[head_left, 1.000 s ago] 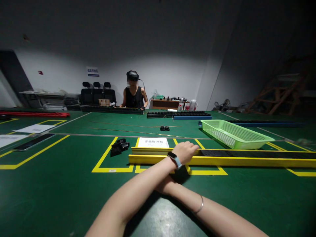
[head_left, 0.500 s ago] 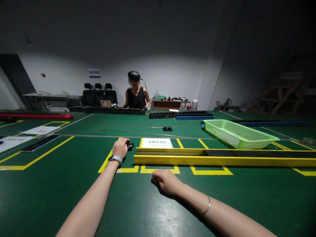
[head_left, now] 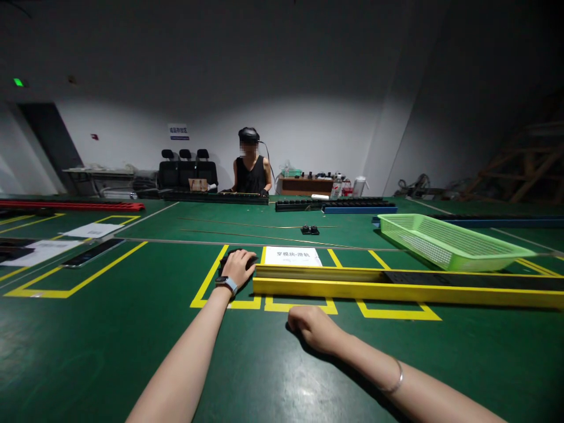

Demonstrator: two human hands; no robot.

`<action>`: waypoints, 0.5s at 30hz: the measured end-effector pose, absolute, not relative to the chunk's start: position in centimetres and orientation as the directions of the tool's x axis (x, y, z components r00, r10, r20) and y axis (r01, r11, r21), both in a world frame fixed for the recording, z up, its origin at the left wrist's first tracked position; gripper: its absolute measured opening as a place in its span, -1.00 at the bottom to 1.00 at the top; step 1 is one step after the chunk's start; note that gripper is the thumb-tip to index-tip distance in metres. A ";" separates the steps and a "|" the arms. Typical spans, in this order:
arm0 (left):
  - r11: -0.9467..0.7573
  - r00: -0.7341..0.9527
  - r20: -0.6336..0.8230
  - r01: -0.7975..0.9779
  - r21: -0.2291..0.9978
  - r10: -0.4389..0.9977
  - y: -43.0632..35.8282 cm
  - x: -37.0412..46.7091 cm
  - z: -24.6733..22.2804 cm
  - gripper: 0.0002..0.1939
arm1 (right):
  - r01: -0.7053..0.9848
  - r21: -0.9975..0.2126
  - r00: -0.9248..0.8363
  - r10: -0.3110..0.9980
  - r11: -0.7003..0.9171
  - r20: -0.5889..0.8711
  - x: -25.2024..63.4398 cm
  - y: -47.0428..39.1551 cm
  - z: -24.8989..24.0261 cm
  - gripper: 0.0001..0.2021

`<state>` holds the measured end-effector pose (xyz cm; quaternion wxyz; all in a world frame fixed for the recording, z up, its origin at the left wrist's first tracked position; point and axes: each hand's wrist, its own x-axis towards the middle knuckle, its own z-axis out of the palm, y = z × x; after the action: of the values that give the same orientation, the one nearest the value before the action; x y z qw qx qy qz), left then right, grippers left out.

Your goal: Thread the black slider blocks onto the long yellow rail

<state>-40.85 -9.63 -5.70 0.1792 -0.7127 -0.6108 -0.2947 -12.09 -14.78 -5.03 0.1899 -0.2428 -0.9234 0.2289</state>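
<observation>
My left hand (head_left: 239, 267), with a watch at its wrist, lies over a small black part (head_left: 224, 259) just left of the end of a yellow rail (head_left: 317, 287). Its fingers are bent over the part, and how they touch it is partly hidden. My right hand (head_left: 311, 326) rests curled on the green table (head_left: 264, 364) in front of the rail; what it holds, if anything, is hidden. A dark strip (head_left: 467, 281) sits in the right stretch of the rail's channel. Behind the rail's left end lies a white labelled sheet (head_left: 294, 256).
A green basket (head_left: 453, 244) stands behind the rail. Farther back are a black part (head_left: 309, 230), thin rods (head_left: 247, 236) and black strips (head_left: 299, 205). A phone-like slab (head_left: 93, 253) lies left. Across the table sits a person (head_left: 251, 170).
The view has turned slightly left, so the scene sits farther right. My left hand has moved over the black part, which now shows less. My right hand stays curled before the rail.
</observation>
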 end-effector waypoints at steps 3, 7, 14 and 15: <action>-0.166 0.018 0.656 0.972 0.165 0.754 -9.8 -40.7 -5.5 -0.73 | 0.358 -0.522 -0.811 0.535 0.774 0.236 -12.1 -14.8 -4.9 -0.75; -0.066 -0.112 0.694 0.972 0.225 0.711 -9.7 -41.0 -5.6 -0.73 | 0.354 -0.527 -0.810 0.535 0.773 0.241 -12.1 -14.9 -4.9 -0.76; 0.330 -0.675 0.572 0.732 0.596 0.466 -9.7 -43.3 -6.1 -0.74 | 0.342 -0.529 -0.812 0.527 0.777 0.249 -12.0 -14.7 -5.1 -0.76; 0.369 -0.741 0.495 0.662 0.652 0.454 -9.8 -43.7 -6.1 -0.75 | 0.343 -0.528 -0.812 0.528 0.777 0.249 -12.0 -14.7 -5.1 -0.77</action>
<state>-43.71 -9.77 -6.06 0.1166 -0.3407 -0.8189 -0.4468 -12.01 -14.74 -5.10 0.1954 -0.2362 -0.9220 0.2364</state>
